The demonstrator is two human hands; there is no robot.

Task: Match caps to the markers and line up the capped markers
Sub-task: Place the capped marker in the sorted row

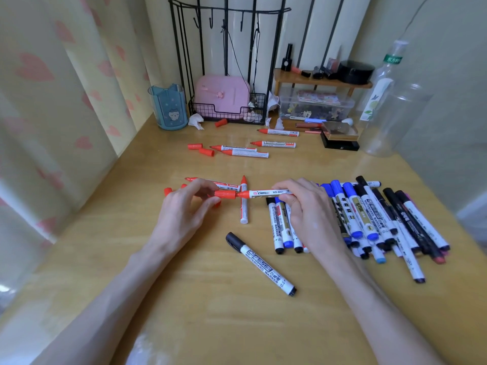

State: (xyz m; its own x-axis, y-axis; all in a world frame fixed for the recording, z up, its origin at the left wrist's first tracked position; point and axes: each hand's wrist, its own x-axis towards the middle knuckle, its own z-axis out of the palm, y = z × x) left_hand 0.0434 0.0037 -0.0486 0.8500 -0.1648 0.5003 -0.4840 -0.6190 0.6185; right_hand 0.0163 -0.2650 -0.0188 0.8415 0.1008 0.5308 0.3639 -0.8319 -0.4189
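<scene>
A black-capped marker (261, 263) lies alone on the table (205, 320), nearest me. Beyond it, the left hand (184, 206) pinches a red cap (224, 194) between thumb and fingers, and the right hand (305, 206) grips a red marker (263, 193), its tip at the cap's mouth.

Room near and left; clutter elsewhere.
The light wooden table (184, 299) lay bare along its near edge and left side, but for one black-capped white marker (261, 263). A heap of blue and black markers (369, 219) blocked the right; a red cap (224, 194) in the left hand (184, 209) and a red-tipped white marker (263, 193) in the right hand (308, 206) barred the middle; a black wire rack (229, 111) closed the back.
</scene>
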